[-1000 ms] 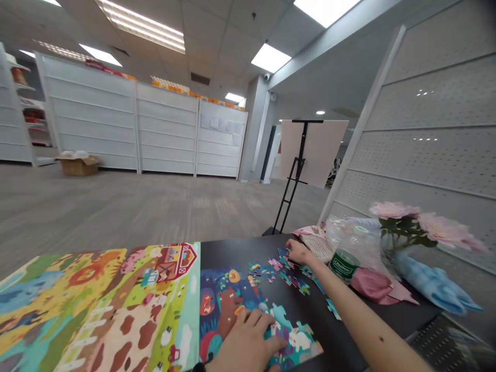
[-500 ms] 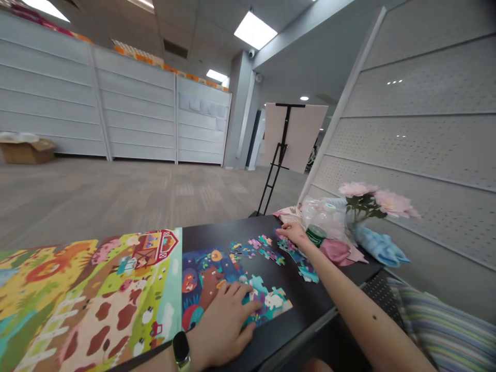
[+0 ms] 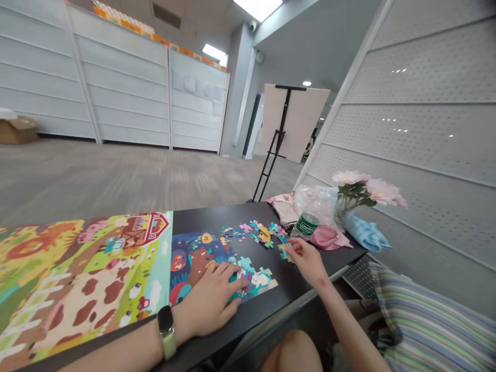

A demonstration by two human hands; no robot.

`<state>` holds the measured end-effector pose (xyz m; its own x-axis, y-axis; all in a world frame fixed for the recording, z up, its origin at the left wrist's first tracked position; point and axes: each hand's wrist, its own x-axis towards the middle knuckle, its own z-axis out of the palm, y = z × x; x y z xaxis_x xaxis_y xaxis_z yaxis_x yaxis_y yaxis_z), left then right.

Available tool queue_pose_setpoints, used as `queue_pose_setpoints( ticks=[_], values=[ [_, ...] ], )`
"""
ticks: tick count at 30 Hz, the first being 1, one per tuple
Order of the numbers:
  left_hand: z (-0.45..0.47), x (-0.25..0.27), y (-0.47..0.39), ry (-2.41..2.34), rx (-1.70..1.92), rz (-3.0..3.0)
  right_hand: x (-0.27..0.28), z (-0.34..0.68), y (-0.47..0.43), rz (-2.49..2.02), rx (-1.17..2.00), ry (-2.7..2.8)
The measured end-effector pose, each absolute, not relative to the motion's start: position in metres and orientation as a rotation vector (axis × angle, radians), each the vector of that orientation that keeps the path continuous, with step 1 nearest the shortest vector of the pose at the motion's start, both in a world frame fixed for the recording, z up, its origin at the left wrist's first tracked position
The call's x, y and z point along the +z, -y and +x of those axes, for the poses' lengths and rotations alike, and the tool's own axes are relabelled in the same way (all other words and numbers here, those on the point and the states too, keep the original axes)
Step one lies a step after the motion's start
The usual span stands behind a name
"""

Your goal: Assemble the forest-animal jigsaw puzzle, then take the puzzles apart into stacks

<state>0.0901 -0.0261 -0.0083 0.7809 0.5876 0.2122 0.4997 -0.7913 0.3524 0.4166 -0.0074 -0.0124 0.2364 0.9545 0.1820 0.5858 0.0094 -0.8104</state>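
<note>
Head view | right hand (image 3: 309,263) pinches a puzzle piece (image 3: 284,252) near the bottle (image 3: 306,225) | left hand (image 3: 211,299) (watch (image 3: 166,323) at the wrist) lies open-fingered over the puzzle (image 3: 200,256)

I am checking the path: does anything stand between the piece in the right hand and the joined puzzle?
Nothing visible; only dark tabletop separates the held piece from the joined puzzle, though the left hand covers part of it.

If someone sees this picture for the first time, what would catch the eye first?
Probably the bright farm picture on the left. Next comes the partly built puzzle beside it, with the left hand over its near edge and the right hand holding a loose piece. Pink flowers stand farther right.
</note>
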Motion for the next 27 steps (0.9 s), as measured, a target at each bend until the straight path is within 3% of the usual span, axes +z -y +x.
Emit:
queue_pose_setpoints(
  ticks=[7, 15, 22, 27],
  values=[
    [0.090, -0.011, 0.025, -0.823, 0.477, 2.693, -0.046, 0.389, 0.047, -1.617, 0.643, 1.377],
    [0.090, -0.011, 0.026, -0.826, 0.475, 2.699, -0.036, 0.390, 0.041, -1.632, 0.586, 1.410],
    [0.089, -0.009, 0.027, -0.835, 0.463, 2.699, -0.035, 0.385, 0.044, -1.585, 0.734, 1.258],
    [0.089, -0.009, 0.026, -0.844, 0.467, 2.679, -0.040, 0.378, 0.047, -1.634, 0.522, 1.418]
  ],
)
